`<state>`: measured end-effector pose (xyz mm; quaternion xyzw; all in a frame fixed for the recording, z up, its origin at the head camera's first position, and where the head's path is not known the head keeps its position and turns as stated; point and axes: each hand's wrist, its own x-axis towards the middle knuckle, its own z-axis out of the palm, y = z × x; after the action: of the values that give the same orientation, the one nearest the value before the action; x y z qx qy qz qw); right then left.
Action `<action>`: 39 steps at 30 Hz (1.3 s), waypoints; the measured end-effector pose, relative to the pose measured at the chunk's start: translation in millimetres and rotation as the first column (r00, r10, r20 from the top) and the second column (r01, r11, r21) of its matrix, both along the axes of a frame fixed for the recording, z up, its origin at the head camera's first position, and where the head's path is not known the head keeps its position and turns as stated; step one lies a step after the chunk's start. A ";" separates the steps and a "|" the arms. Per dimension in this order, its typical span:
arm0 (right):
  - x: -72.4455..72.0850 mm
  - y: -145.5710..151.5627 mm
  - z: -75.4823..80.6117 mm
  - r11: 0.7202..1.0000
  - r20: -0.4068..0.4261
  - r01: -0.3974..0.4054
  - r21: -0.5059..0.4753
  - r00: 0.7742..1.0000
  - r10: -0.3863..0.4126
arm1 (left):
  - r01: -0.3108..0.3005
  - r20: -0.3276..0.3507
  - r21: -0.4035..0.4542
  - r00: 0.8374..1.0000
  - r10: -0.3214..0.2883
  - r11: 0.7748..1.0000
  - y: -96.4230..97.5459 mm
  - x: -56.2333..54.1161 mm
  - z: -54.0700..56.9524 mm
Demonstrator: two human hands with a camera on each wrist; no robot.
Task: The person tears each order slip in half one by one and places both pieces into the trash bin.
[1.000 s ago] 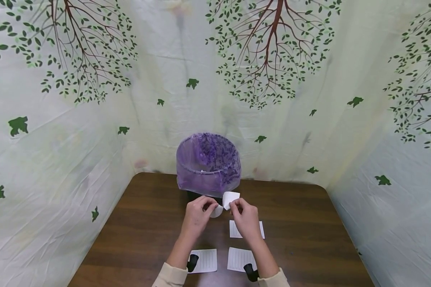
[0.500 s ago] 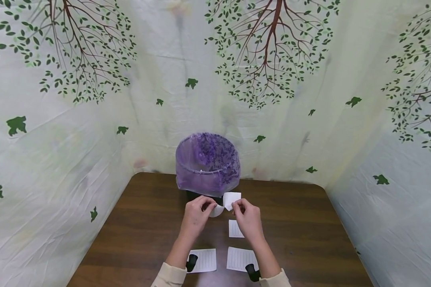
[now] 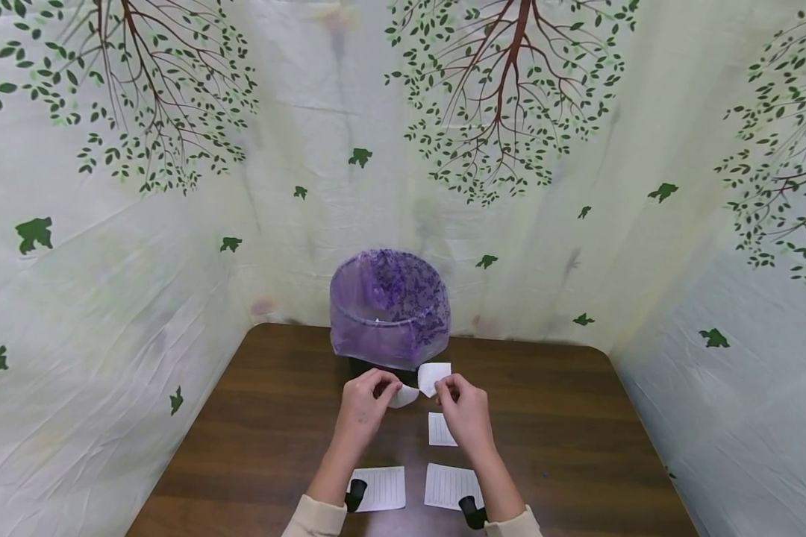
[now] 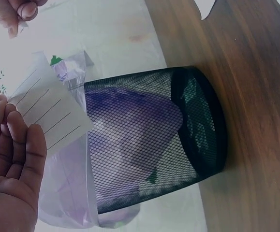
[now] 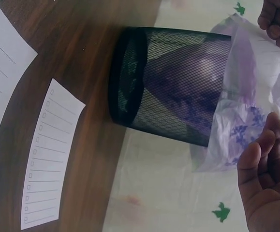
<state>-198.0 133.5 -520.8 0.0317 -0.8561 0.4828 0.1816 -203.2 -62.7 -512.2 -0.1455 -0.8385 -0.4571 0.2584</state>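
Note:
My left hand (image 3: 366, 406) pinches a piece of lined paper (image 4: 50, 113) between thumb and fingertips, the other fingers curled beneath it. Close beside it, my right hand (image 3: 466, 410) pinches another white paper piece (image 3: 433, 378); in the right wrist view its fingertips (image 5: 272, 121) cover most of that piece. The two pieces nearly meet in the head view. Both hands are at the near side of a black mesh wastebasket (image 4: 135, 140), lined with a purple patterned bag (image 3: 389, 335) folded over its rim. A bit of white shows inside the bag.
On the brown wooden table (image 3: 564, 432) lie a lined strip with small checkboxes (image 5: 48, 159), a lined sheet (image 3: 379, 488) at front left and another lined sheet (image 3: 448, 485) at front right. Tree-printed cloth (image 3: 295, 246) hangs behind and along both sides.
My right hand has shifted slightly right with its paper piece, covering more of the strip below. The left hand's piece has tilted a little, and that hand has moved slightly left.

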 end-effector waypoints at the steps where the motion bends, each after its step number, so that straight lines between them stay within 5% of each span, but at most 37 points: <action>1: -0.1 0.1 -0.7 1.000 -0.002 0.001 0.000 1.000 -0.001 | -0.001 0.005 0.003 1.000 0.001 1.000 -0.8 0.4 -0.1; 39: -1.2 7.6 -10.4 0.999 -0.006 0.052 0.001 0.999 -0.052 | -0.036 0.030 0.032 0.999 0.035 0.999 -17.1 0.7 -5.1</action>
<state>-199.2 141.1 -531.2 0.0112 -0.8563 0.4775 0.1967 -202.5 -79.9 -517.3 -0.1196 -0.8371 -0.4682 0.2564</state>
